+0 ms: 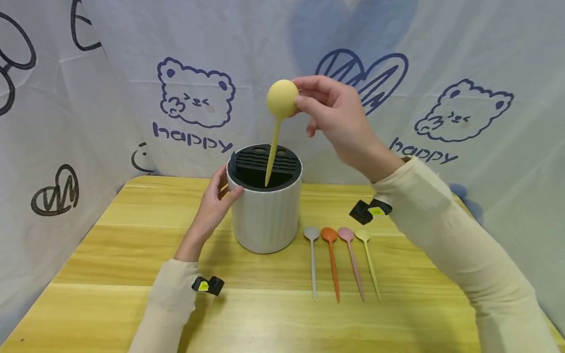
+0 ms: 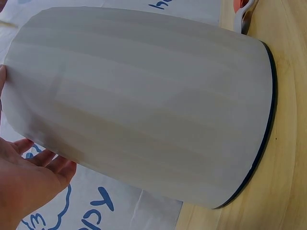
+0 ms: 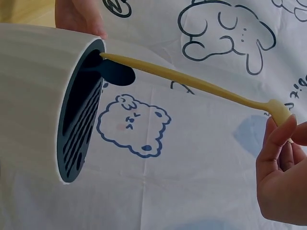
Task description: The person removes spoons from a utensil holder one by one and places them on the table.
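My right hand (image 1: pixel 340 115) pinches the yellow spoon (image 1: pixel 274 142) by the edge of its round bowl, handle pointing down. The handle's tip is at the wide front opening of a white ribbed utensil holder (image 1: pixel 265 220) with a black slotted top; how far it reaches in, I cannot tell. A dark blue spoon (image 3: pixel 120 74) stands in that opening, its bowl above the rim. My left hand (image 1: pixel 212 208) grips the holder's upper left side, thumb at the rim, fingers (image 2: pixel 53 163) round the far side.
Right of the holder lie a grey spoon (image 1: pixel 312 260), an orange spoon (image 1: pixel 332 260), a pink spoon (image 1: pixel 352 260) and a pale yellow spoon (image 1: pixel 370 260), side by side on the wooden table (image 1: pixel 110 304). A printed cloth (image 1: pixel 265 39) hangs behind.
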### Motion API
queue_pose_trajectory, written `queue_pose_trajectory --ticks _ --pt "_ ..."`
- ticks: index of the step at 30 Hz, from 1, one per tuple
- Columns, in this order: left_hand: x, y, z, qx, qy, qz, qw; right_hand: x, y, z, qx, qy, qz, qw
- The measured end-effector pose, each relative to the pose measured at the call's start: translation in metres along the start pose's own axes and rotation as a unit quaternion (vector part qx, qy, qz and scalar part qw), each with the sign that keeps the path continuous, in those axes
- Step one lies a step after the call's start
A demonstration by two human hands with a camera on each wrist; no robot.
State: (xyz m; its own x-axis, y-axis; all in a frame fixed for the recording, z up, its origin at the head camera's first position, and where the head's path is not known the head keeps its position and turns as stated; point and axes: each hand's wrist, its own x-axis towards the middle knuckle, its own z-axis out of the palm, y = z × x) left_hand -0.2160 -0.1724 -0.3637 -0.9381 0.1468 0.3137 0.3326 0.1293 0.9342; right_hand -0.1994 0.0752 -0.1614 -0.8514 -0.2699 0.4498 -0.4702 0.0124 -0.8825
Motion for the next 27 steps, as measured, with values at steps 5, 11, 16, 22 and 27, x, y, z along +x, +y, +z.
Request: queue_pose_trajectory --ticks 5,11,16,22,27 --pt "0.0 0.0 -0.001 0.0 -0.002 -0.005 1.0 -0.005 0.007 -0.002 0.004 -0.001 0.013 1.0" --pt "-0.001 0.002 -0.001 0.002 -0.001 -0.009 1.0 -0.013 0.017 -0.004 -0.006 -0.027 0.012 1.0" --pt "-0.001 0.002 0.0 -0.001 -0.001 -0.008 1.0 -0.019 0.027 -0.006 0.016 -0.044 0.03 0.998" --pt "0.0 0.001 0.0 0.003 0.0 -0.007 1.0 -0.025 0.04 -0.008 0.012 -0.05 0.045 0.998" --pt "0.0 0.002 0.0 0.007 0.004 -0.01 0.9999 -0.03 0.051 -0.009 0.025 -0.051 0.07 0.996"
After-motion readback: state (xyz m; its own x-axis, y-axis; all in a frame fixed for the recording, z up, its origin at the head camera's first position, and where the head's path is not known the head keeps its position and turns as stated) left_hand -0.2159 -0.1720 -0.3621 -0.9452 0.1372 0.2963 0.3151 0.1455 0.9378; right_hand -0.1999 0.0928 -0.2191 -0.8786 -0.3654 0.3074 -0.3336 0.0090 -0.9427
